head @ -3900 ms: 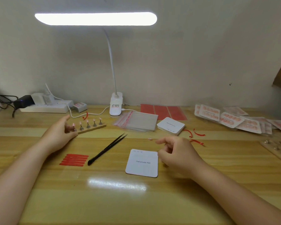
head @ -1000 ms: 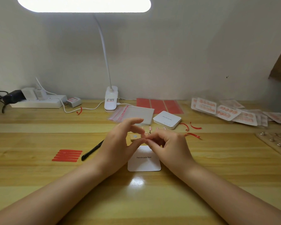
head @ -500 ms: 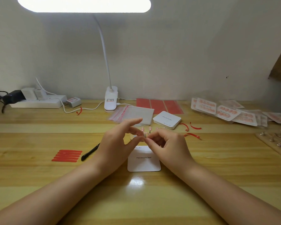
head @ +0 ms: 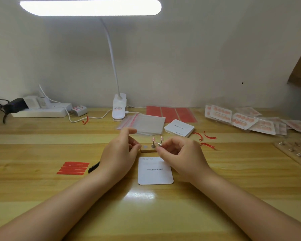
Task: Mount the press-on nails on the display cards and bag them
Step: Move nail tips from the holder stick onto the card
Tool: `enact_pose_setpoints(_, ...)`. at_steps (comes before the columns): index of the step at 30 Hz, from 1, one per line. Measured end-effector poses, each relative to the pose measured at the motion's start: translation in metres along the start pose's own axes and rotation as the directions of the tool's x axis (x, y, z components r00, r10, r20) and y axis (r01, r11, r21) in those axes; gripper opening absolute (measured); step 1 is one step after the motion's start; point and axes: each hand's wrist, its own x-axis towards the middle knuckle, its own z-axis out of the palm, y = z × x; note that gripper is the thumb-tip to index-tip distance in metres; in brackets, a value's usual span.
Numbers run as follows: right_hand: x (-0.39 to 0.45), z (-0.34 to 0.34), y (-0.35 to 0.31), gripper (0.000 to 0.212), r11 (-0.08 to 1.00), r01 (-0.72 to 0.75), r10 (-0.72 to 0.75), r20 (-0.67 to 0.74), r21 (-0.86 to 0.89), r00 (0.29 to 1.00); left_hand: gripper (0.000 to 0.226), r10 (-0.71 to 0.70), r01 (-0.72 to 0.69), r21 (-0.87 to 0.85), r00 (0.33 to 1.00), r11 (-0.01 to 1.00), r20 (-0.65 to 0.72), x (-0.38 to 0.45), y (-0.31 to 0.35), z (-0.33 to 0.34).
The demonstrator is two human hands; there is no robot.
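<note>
Press-on nails [head: 153, 139], small and pink, stood on metal pegs on a wooden holder strip [head: 148, 150] near the middle of the wooden desk [head: 42, 197], between two bare hands. The right hand [head: 179, 153] pinched one metal peg [head: 159, 144] at its fingertips, seemingly pulling it off the strip. The left hand [head: 120, 152] gripped the strip's left end with curled fingers, index finger raised. Just in front lay a blank white display card [head: 155, 171] printed "Handmade Nail"; nothing was mounted on it yet. Far right, a pile of finished cards [head: 240, 120] carried pink nails, apparently bagged already. Spare cards [head: 179, 128], clear bags [head: 146, 124] and red adhesive strips [head: 73, 168] waited nearby, so this set seemed barely begun: mounting and bagging remained. Writing on the lamp base [head: 118, 108] was too small to read.
</note>
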Motion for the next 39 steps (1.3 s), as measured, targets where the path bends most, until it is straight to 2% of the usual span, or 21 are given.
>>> enact_pose_setpoints(5, 0.008, 0.002, -0.005, 0.015, 0.988, -0.022, 0.025, 0.017, -0.153, 1.0, 0.045, -0.014, 0.022, -0.205, 0.999, 0.979, 0.039, 0.002, -0.002, 0.005)
enact_pose_setpoints(8, 0.012, 0.009, -0.005, 0.018, 0.956, -0.03, 0.046, 0.047, -0.291, 0.998, 0.047, -0.024, 0.033, -0.258, 0.999, 0.966, 0.037, 0.002, -0.004, 0.006)
enact_pose_setpoints(12, 0.014, 0.017, -0.001, 0.02, 0.921, -0.043, 0.074, 0.067, -0.388, 0.995, 0.048, -0.014, 0.024, -0.258, 0.999, 0.966, 0.041, 0.002, -0.004, 0.007)
enact_pose_setpoints(17, 0.021, 0.023, -0.004, 0.022, 0.895, 0.003, 0.024, 0.054, -0.446, 0.998, 0.049, -0.019, 0.028, -0.28, 0.999, 0.96, 0.034, 0.002, -0.004, 0.008)
enact_pose_setpoints(26, 0.023, 0.027, -0.003, 0.032, 0.88, 0.039, -0.008, 0.067, -0.473, 0.998, 0.053, -0.008, 0.02, -0.28, 0.999, 0.96, 0.044, 0.003, -0.002, 0.008)
enact_pose_setpoints(30, 0.017, 0.023, -0.005, 0.027, 0.863, 0.063, -0.036, 0.064, -0.501, 0.997, 0.055, 0.058, -0.063, -0.247, 0.998, 0.967, -0.029, 0.0, 0.001, 0.003)
enact_pose_setpoints(33, 0.012, 0.012, -0.012, 0.019, 0.915, 0.083, -0.091, 0.0, -0.395, 0.996, 0.058, 0.163, -0.177, -0.213, 0.983, 0.961, -0.082, -0.001, 0.005, -0.003)
enact_pose_setpoints(35, 0.013, 0.002, -0.017, 0.016, 0.98, 0.07, -0.074, -0.015, -0.187, 0.997, 0.062, 0.225, -0.231, -0.195, 0.973, 0.953, -0.053, -0.004, 0.008, -0.005)
enact_pose_setpoints(37, 0.014, -0.004, -0.022, 0.015, 0.998, 0.049, -0.046, 0.097, -0.027, 0.994, 0.064, 0.284, -0.283, -0.182, 0.959, 0.942, -0.024, -0.006, 0.011, -0.007)
enact_pose_setpoints(39, 0.013, -0.006, -0.025, 0.019, 0.999, 0.038, -0.038, 0.214, 0.004, 0.976, 0.064, 0.323, -0.32, -0.159, 0.946, 0.934, -0.008, -0.008, 0.012, -0.008)
